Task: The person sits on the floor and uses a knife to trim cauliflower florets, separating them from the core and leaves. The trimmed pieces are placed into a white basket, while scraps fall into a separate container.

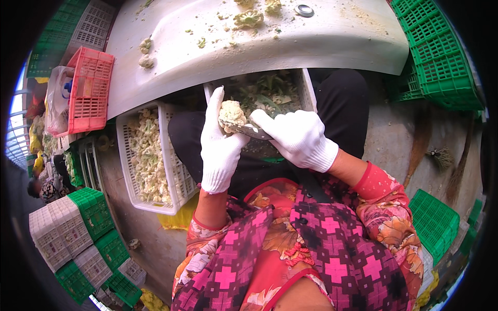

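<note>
My left hand (221, 155), in a white knit glove, holds a cauliflower floret (232, 111) between thumb and fingers. My right hand (300, 133), gloved the same way, grips a small knife (256, 133). The dark blade lies against the floret's lower side and reaches towards my left fingers; the knife's handle is hidden in my fist. Below both hands, between my knees, stands a white crate (309, 91) with green leaves and trimmings (268, 93) in it. To the left, a white plastic basket (168, 155) is filled with cut cauliflower florets (146, 155).
A white-covered table (186, 54) in front bears cauliflower pieces (249, 18), crumbs and a round metal object (304, 10). A red crate (91, 91) stands left; green crates (439, 54) rise right. Brooms (418, 140) lie on the floor. Stacked crates (58, 229) and a person (48, 188) are lower left.
</note>
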`<act>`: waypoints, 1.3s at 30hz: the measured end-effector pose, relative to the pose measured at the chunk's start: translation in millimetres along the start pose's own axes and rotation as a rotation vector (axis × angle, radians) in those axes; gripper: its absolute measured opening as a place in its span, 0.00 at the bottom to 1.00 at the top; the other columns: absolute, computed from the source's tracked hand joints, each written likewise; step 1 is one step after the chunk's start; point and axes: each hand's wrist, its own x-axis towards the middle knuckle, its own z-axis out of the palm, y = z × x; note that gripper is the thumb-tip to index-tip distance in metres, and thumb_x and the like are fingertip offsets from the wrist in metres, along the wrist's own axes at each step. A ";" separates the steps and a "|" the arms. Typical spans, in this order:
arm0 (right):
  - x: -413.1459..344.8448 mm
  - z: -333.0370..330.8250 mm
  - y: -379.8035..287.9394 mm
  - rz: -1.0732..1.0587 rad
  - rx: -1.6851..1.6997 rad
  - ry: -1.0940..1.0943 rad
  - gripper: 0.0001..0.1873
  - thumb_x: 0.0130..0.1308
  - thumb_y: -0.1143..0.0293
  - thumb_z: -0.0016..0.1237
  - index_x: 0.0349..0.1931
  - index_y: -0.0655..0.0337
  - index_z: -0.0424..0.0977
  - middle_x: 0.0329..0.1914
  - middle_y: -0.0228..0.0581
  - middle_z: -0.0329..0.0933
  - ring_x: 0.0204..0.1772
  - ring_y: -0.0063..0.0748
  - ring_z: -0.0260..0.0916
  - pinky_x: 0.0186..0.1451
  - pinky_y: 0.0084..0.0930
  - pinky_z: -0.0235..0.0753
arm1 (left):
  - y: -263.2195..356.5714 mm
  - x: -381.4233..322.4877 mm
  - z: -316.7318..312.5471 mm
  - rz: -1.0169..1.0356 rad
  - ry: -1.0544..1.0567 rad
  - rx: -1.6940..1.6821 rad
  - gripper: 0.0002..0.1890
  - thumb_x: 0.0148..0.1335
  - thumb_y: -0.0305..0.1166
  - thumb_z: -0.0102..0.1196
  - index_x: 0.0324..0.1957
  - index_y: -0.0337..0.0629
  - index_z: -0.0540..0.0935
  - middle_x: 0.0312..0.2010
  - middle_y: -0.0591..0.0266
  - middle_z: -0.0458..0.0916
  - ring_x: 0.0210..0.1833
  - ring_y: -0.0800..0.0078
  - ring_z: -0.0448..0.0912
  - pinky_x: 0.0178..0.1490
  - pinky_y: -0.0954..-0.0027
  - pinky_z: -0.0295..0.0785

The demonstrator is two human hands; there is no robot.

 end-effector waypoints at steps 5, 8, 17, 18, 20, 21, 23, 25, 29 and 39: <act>-2.1 2.2 2.0 -0.047 0.038 0.040 0.24 0.66 0.63 0.57 0.63 0.53 0.77 0.19 0.30 0.72 0.19 0.33 0.74 0.22 0.34 0.73 | -6.7 -0.7 -3.0 0.101 0.034 0.128 0.50 0.56 0.11 0.64 0.82 0.42 0.61 0.67 0.55 0.75 0.62 0.70 0.78 0.64 0.70 0.77; 0.6 -2.3 0.7 -0.039 0.059 -0.003 0.24 0.66 0.63 0.57 0.63 0.53 0.77 0.19 0.31 0.72 0.19 0.33 0.74 0.22 0.34 0.73 | -6.8 -0.7 -2.4 0.143 0.042 0.186 0.50 0.58 0.12 0.65 0.82 0.44 0.60 0.63 0.57 0.77 0.58 0.72 0.79 0.60 0.72 0.79; -10.0 5.9 7.5 -0.046 0.032 0.031 0.35 0.56 0.65 0.62 0.68 0.57 0.76 0.22 0.32 0.72 0.23 0.37 0.74 0.27 0.35 0.73 | -3.8 -1.4 1.4 0.046 0.006 0.064 0.51 0.52 0.08 0.59 0.81 0.39 0.61 0.80 0.52 0.57 0.73 0.68 0.70 0.73 0.68 0.70; -10.1 5.9 8.3 -0.050 0.010 0.033 0.31 0.59 0.65 0.58 0.66 0.57 0.77 0.21 0.32 0.72 0.22 0.35 0.74 0.26 0.34 0.72 | -0.6 -1.7 2.8 0.012 0.001 0.016 0.51 0.50 0.07 0.57 0.81 0.37 0.61 0.86 0.50 0.48 0.78 0.67 0.66 0.77 0.66 0.67; -9.9 5.7 9.8 -0.058 -0.036 0.035 0.25 0.65 0.65 0.51 0.63 0.57 0.79 0.20 0.31 0.71 0.20 0.32 0.73 0.24 0.32 0.72 | 1.6 -1.5 2.9 0.001 -0.017 -0.018 0.51 0.50 0.07 0.56 0.81 0.37 0.61 0.86 0.51 0.47 0.78 0.67 0.66 0.77 0.67 0.67; -9.4 4.9 10.1 -0.066 -0.048 0.037 0.25 0.65 0.65 0.51 0.63 0.58 0.79 0.20 0.31 0.71 0.20 0.32 0.73 0.24 0.32 0.72 | 2.2 -2.3 2.6 -0.005 -0.024 -0.034 0.51 0.49 0.07 0.56 0.81 0.36 0.61 0.86 0.51 0.47 0.78 0.67 0.66 0.77 0.67 0.67; -8.4 2.6 10.2 -0.081 -0.072 0.040 0.25 0.66 0.65 0.51 0.63 0.58 0.79 0.20 0.31 0.71 0.20 0.32 0.72 0.24 0.32 0.72 | 3.0 -4.2 2.8 -0.007 -0.015 -0.012 0.51 0.50 0.08 0.55 0.81 0.36 0.61 0.87 0.51 0.47 0.77 0.68 0.66 0.76 0.67 0.67; -10.2 2.4 10.1 -0.081 -0.102 0.048 0.25 0.66 0.65 0.50 0.63 0.58 0.79 0.20 0.31 0.71 0.20 0.32 0.73 0.24 0.32 0.72 | 3.2 -3.9 3.3 -0.008 -0.008 0.016 0.51 0.50 0.08 0.55 0.81 0.36 0.61 0.87 0.51 0.46 0.77 0.68 0.67 0.76 0.68 0.68; -10.2 3.6 8.6 -0.063 -0.092 0.056 0.25 0.66 0.65 0.51 0.63 0.59 0.78 0.20 0.32 0.71 0.20 0.33 0.72 0.24 0.31 0.72 | 2.3 -3.3 5.5 -0.010 0.021 0.039 0.50 0.51 0.09 0.55 0.81 0.36 0.61 0.84 0.51 0.54 0.74 0.68 0.70 0.73 0.69 0.70; -7.8 7.2 3.4 0.017 -0.080 0.020 0.24 0.68 0.66 0.55 0.64 0.55 0.78 0.23 0.36 0.74 0.22 0.38 0.77 0.26 0.37 0.75 | 0.3 -1.6 2.7 -0.117 0.011 -0.051 0.45 0.55 0.18 0.63 0.78 0.35 0.66 0.66 0.55 0.78 0.65 0.70 0.79 0.67 0.69 0.77</act>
